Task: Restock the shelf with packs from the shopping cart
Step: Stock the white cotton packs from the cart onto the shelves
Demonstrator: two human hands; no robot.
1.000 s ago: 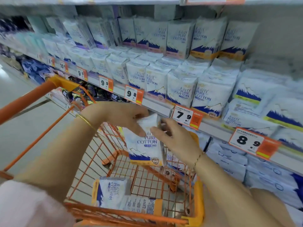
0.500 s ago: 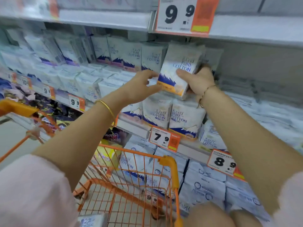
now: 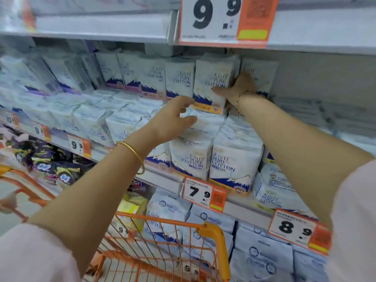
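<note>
On top of the stacked packs (image 3: 193,157), near the back of the shelf (image 3: 162,178), stands the pack (image 3: 210,86) with the yellow stripe along its bottom. It is upright, in line with a row of packs (image 3: 154,78) much like it.

The right hand (image 3: 239,91) holds it by its right edge. The thumb lies across the front, and the other fingers go in behind the edge, where I cannot see them. The left hand (image 3: 173,119) is just beside the pack's lower left corner. Its fingers are loosely bent and spread, with nothing in them.

The pack looks soft and light, like a small pillow in a thin plastic bag (the bags under it are puffy and dented). It will likely squash a little when squeezed, and the shiny wrap may be slippery. It should not break. I think the best place to hold it is by the two side edges, one hand on each. The orange shopping cart (image 3: 213,237) is below, close to the person.
</note>
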